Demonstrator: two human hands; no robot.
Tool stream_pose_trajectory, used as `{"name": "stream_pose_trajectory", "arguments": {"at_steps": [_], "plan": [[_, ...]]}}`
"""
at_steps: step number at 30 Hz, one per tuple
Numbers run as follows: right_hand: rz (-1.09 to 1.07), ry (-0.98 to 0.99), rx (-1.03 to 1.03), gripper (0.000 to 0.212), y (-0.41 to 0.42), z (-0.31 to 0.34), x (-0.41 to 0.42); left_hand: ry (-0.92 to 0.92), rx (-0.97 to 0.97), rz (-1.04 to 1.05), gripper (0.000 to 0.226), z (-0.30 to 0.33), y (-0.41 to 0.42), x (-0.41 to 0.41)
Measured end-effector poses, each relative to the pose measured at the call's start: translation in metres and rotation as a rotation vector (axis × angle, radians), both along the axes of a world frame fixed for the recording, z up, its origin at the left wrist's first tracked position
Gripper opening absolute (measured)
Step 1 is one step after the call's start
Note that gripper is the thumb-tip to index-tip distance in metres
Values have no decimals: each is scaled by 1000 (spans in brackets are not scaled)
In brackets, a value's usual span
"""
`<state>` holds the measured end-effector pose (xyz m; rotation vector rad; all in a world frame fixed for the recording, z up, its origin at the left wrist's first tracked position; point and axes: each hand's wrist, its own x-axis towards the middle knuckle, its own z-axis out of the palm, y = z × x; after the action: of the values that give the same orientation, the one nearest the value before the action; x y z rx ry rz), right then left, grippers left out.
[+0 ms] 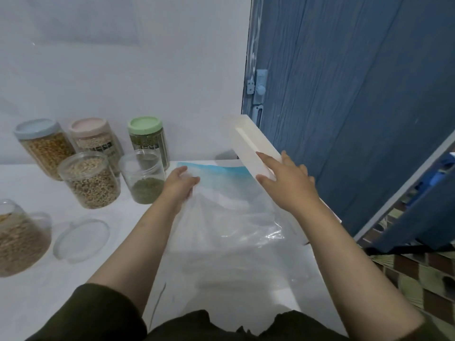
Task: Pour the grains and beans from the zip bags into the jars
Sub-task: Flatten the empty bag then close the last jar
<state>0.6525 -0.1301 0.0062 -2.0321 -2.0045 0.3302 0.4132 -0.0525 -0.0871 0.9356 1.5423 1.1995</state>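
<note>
Emptied zip bag (229, 217) lies flat between my hands on the white table (37, 303).

My left hand (181, 184) pinches the bag's blue zip edge, fingers curled on the plastic; my right hand (286, 183) grips a tilted white tray (251, 143) just above the bag's far corner. Just left of my left hand stands the open jar (142, 175) of green beans, part full; its lid (81, 239) lies nearer me. To do this well, I judge I should lift the bag clear without snagging that jar.
</note>
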Motion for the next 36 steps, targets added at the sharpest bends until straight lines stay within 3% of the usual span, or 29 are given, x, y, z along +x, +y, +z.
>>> {"name": "stream_pose_trajectory", "arguments": {"at_steps": [3,6,8,10,15,17,19,23,28,36], "plan": [[23,42,-55,52,2,-3,1,184,-68,-73,59,-13,-19,6],[46,149,-138,54,3,-18,8,198,-161,-188,74,-17,-33,-4],[43,216,-185,54,3,-29,12,198,-136,-179,79,-11,-42,-12],[21,208,-217,56,4,-39,15,333,-97,-206,78,0,-54,-18],[6,140,-39,59,18,-40,14,625,-188,-508,78,15,-85,-12],[14,163,23,56,25,-31,9,742,-93,-452,71,7,-89,-1],[18,188,29,55,34,-24,3,735,-16,-321,66,-2,-89,12],[26,147,-150,54,34,-25,-15,693,1,-179,64,-11,-84,29],[6,-52,-372,53,-6,-59,-45,875,-79,-262,67,-19,-84,28],[-42,-148,-270,55,-18,-99,-40,1149,-198,-261,70,-41,-100,32]]}}
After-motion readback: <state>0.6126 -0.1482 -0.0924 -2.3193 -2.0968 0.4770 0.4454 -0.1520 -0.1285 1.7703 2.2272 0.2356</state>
